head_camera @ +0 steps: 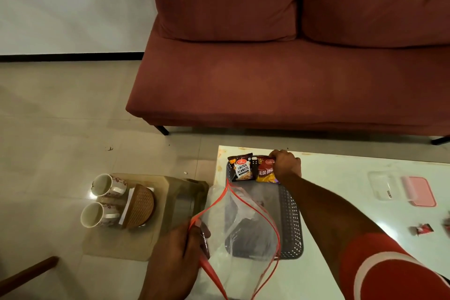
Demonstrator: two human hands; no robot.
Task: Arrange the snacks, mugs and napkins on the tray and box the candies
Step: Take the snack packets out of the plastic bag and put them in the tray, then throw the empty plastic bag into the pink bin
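A dark perforated tray lies on the white table. At its far end a black salted-peanuts packet lies beside a red and yellow snack packet; my right hand grips that red packet's top right corner. My left hand holds the red-rimmed mouth of a clear zip bag open over the tray's near left side. Two floral mugs lie on their sides on a low stand at the left, next to a wicker napkin holder. Wrapped candies lie at the right.
A clear box and its pink lid sit on the table's right part. A red sofa stands beyond the table. A tan mat covers the low stand on the tiled floor. A wooden leg shows at the bottom left.
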